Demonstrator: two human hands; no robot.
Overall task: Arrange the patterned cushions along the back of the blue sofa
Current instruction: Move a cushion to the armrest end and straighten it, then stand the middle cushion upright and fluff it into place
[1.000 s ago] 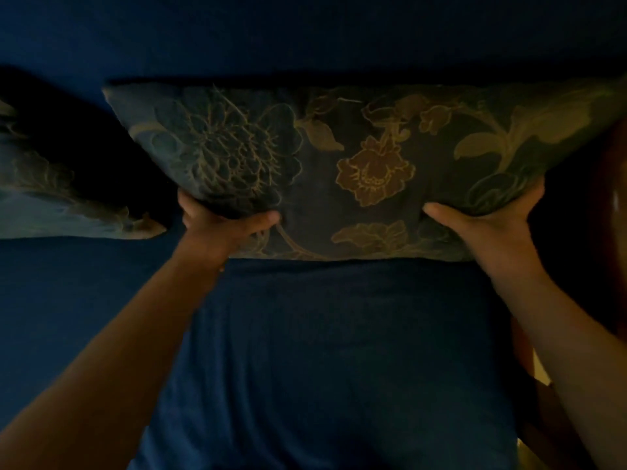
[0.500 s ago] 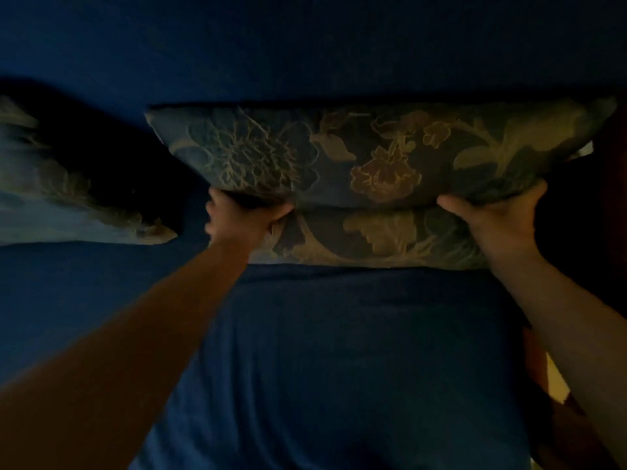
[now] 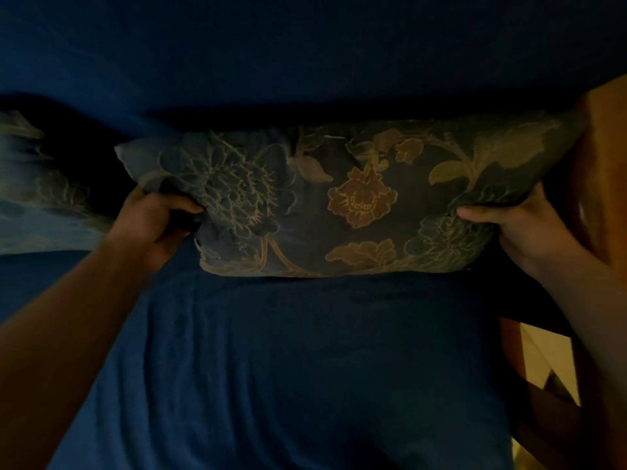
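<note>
Lowered since half a second ago, the floral cushion [image 3: 353, 198] sits mid-frame on the blue sofa [image 3: 305, 368] against its back. Left hand [image 3: 154, 225] and right hand [image 3: 522, 228] pinch its ends. Another cushion [image 3: 37, 198] lies at left.

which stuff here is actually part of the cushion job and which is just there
Part of the job:
floral cushion, gripped by left hand and right hand
second patterned cushion, at far left
blue sofa

Just there:
wooden furniture at the right edge
</note>
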